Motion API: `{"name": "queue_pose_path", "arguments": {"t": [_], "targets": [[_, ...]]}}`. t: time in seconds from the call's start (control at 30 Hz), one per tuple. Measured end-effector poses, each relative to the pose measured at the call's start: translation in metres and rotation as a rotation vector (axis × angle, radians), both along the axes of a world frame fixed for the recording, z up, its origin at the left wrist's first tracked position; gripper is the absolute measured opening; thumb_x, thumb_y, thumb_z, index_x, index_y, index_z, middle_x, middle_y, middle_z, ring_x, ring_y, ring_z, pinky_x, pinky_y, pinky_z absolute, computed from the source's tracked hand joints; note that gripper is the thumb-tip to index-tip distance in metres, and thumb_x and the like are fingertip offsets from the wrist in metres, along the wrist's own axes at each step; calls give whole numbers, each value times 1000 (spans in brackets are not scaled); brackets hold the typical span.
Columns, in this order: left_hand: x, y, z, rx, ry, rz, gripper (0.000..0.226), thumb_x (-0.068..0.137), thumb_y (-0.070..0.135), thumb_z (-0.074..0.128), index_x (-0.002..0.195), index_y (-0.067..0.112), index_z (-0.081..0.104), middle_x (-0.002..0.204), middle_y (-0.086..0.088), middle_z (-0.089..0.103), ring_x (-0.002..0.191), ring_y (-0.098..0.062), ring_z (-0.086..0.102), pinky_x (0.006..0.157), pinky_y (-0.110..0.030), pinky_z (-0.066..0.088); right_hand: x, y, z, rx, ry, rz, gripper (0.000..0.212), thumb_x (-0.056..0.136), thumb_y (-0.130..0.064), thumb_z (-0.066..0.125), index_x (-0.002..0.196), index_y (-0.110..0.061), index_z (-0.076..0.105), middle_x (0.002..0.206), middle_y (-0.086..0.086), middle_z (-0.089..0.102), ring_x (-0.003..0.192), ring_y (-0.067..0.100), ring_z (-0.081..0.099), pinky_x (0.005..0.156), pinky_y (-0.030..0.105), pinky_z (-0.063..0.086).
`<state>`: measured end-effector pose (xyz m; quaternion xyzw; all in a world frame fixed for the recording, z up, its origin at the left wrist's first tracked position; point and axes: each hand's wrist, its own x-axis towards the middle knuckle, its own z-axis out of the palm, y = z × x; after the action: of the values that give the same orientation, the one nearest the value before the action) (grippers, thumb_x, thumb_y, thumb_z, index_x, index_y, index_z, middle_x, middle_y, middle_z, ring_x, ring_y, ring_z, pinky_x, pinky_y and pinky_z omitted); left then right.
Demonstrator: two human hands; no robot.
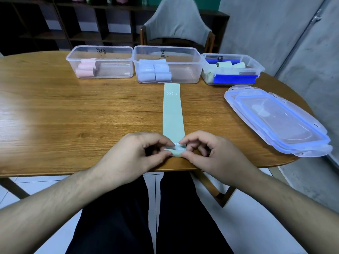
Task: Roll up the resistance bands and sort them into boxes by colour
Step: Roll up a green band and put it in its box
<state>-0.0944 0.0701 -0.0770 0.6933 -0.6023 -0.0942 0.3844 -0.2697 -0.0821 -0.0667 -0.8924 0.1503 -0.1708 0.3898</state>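
Both hands are working the near end of a pale green resistance band (172, 114) right at the table's (73, 110) front edge. The left hand (135, 154) is pinching the small rolled-up start of the band between thumb and curled fingers, and the right hand (207, 153) is doing the same from the other side, fingertips almost meeting over the roll. The roll itself is mostly hidden under the fingers, so I can't tell how many turns it has.

The rest of the band is lying flat, running straight away from the hands, with "30 LB" printed near its far end, which is reaching the middle box.

Further back three clear boxes are sitting in a row: the left box (100, 61) holding pink rolls, the middle box (167, 64) holding pale blue rolls, and the right box (232, 68), with blue clips, holding green rolls. The handwritten labels are too blurry to read. Stacked lids (277, 120) are lying to the right, near the table edge.
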Motion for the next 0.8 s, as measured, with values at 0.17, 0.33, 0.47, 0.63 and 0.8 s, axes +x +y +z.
{"name": "queue_pose_path", "arguments": {"t": [0.17,0.33,0.47,0.63,0.8], "targets": [[0,-6,-3,19,-28,34,9,88,26,74,96,30,74,90,15,68,87,-9,65,78,-31,50,3,0,4,-56,14,-28,9,88,-17,73,90,-26,74,71,-26,58,67,2,50,61,11,37],[0,-7,-4,16,-103,61,12,90,33,70,101,33,73,92,16,61,87,-5,61,77,-26,50,6,2,2,-143,32,-41,6,91,-19,69,90,-22,74,83,-15,60,77,-7,55,65,8,38],[-3,-4,-3,-4,-200,57,15,90,38,67,102,32,72,98,18,57,85,2,57,73,-16,45,9,3,2,-172,45,-62,7,91,-23,67,88,-25,73,84,-14,59,78,-4,55,65,10,38],[-2,-3,-3,57,-257,24,31,85,49,58,106,31,72,101,19,57,80,2,56,71,-7,40,8,2,-2,-209,65,-69,10,89,-36,65,91,-29,71,92,-16,58,77,8,58,63,17,39],[7,-6,4,100,-282,-49,32,92,50,51,110,33,70,105,20,54,89,5,56,78,-6,38,7,-3,-5,-357,61,-63,25,85,-43,67,106,-30,71,99,-18,53,96,4,51,83,15,40]]}}
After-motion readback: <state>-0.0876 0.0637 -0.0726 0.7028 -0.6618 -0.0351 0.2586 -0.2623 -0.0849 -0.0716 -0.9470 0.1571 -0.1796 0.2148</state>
